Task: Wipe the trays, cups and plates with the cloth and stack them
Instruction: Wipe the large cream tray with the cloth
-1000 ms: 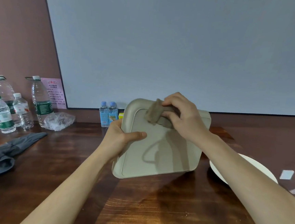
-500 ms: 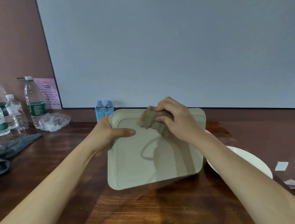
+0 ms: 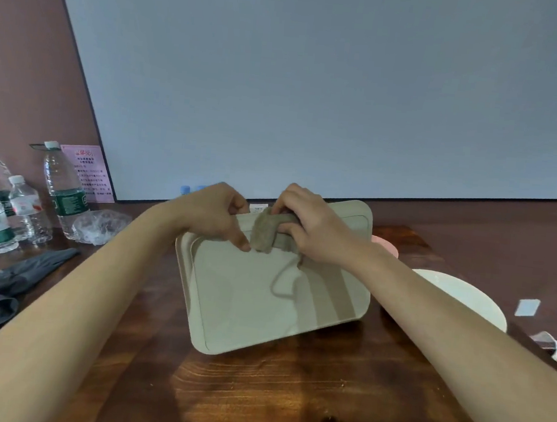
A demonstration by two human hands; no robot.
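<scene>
Dark glossy wood makes up the desk [image 3: 287, 396], which runs back to a dull mauve wall [image 3: 21, 53] and a big pale grey screen [image 3: 315, 79] with a thin black edge.

Over the middle of the desk a tray [image 3: 262, 303] is held tilted, its face turned toward the camera. It is beige and matte, rectangular with rounded corners and a low raised rim, and shadows of the arms fall across it. Its near corner sits low over the wood; whether it touches cannot be told. The left hand [image 3: 212, 217] grips the tray at its far left corner, fingers curled over the top edge and thumb pressed on the face. The right hand [image 3: 316, 229] has its fingers clamped round a folded brown cloth [image 3: 265, 233], which lies against the upper part of the tray, just beside the left thumb.

A white plate [image 3: 465, 297] lies on the desk to the right, partly behind the right forearm, and a pink rim [image 3: 387, 245] shows behind the tray.

A small white label [image 3: 259, 208] at the tray's top edge is too small to read. Water bottles [image 3: 65, 192] with green and white labels stand at the far left; their print is illegible. A pink sign [image 3: 88, 170] leans behind them, with a red heading and rows of characters too blurred to make out.
</scene>
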